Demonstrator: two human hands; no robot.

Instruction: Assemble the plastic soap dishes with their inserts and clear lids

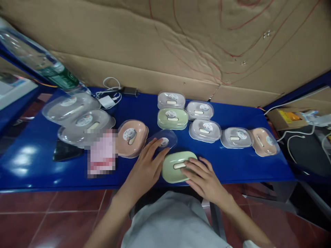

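A light green oval dish [170, 173] lies uncovered near the table's front edge, a small white bar [179, 165] in its middle. My right hand [204, 179] rests over its right side, fingers stretched out and spread, tips close to the bar. A clear plastic lid [170, 136] with a round label lies just behind the dish. Over the lid's front left edge reaches my left hand [148, 163], its fingers apart and its thumb beside the green dish. Left of that hand is a peach lidded box [134, 136].
Several lidded boxes, such as a green one [172, 119] and a grey one [205, 130], stand behind and rightward. Two grey boxes [86, 128] overlap at left, near a dark phone [66, 151], a water bottle [59, 74] and a charger cable [111, 98]. Cardboard [129, 44] walls the back.
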